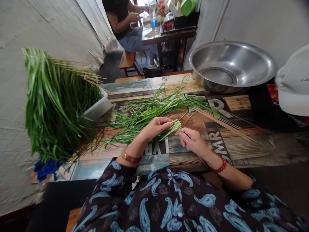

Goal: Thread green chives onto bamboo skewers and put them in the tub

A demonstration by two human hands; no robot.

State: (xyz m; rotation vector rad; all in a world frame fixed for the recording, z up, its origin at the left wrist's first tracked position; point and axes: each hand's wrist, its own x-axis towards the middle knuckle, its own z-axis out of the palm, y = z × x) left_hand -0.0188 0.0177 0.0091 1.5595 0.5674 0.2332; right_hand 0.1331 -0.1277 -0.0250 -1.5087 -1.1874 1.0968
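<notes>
Near the middle of the table, my left hand (158,126) is wrapped round a bunch of green stalks (177,125), their pale cut ends pointing right. My right hand (191,139) is just right of those ends, fingers pinched; a thin stick seems to run down from under it, and its grip is partly hidden. Loose green leaves (154,108) spread over the table behind my hands. Thin wooden skewers (227,125) lie to the right. On the left, skewered greens (53,103) are piled over a white plastic container (98,104).
A large steel basin (231,67) stands at the back right, beside a white cap (293,80). Blue cloth (47,169) lies at the left edge. Beyond the table (190,158), a person (123,22) sits at another table (158,39) holding a water bottle (154,21).
</notes>
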